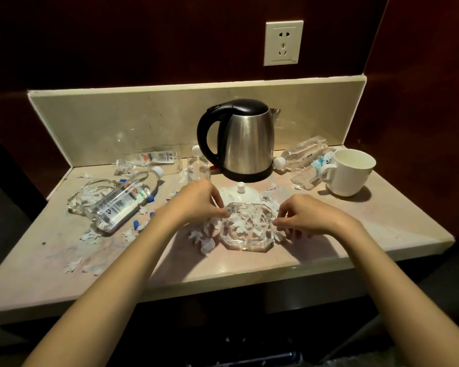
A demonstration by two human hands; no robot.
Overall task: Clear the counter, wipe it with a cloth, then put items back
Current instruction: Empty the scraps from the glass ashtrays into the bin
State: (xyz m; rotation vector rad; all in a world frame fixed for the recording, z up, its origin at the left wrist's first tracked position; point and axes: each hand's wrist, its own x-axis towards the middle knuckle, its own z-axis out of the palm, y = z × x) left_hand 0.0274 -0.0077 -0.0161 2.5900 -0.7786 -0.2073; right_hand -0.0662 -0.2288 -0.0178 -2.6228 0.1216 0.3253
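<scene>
Both my hands, left (199, 201) and right (306, 217), pinch the glass ashtray (245, 229) rims.
Kettle (245, 140) behind ashtray; paper scraps (204, 238) around it; lid (240, 196) partly hidden.

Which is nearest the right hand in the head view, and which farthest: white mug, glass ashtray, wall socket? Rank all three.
Measured from the right hand:
1. Glass ashtray, at its fingertips, front centre.
2. White mug, back right on the counter.
3. Wall socket, high on the wall behind.

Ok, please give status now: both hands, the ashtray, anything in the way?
Left hand and right hand pinch glass ashtray at opposite rims. Ashtray on counter, full of paper scraps. White lid close behind it.
</scene>
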